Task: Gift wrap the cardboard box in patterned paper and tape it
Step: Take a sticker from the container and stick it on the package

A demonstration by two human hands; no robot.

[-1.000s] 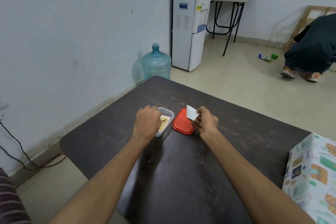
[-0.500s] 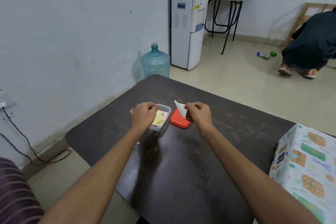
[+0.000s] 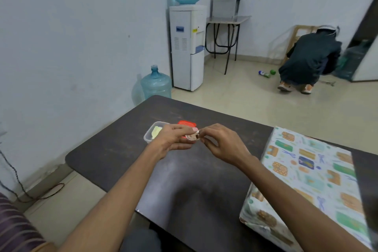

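The box wrapped in patterned paper (image 3: 311, 178) lies on the dark table (image 3: 114, 149) at the right, an arm across its near corner. Over the table's middle, my left hand (image 3: 173, 139) and my right hand (image 3: 221, 143) meet, both pinching a small round sticker-like piece (image 3: 192, 136) with a brown picture on it. Just beyond the hands stand a small clear tub (image 3: 152, 133) with yellowish pieces inside and its red lid (image 3: 186, 123), partly hidden by my fingers.
A water dispenser (image 3: 187, 47) and a blue water jug (image 3: 156, 85) stand against the wall past the table. A person in dark clothes (image 3: 308, 59) crouches on the floor at the far right. A cable (image 3: 12, 176) runs along the left wall.
My left hand left the tub and came to meet the right. The white piece that my right hand pinched now shows as a small round sticker between both hands. The view tilted up.
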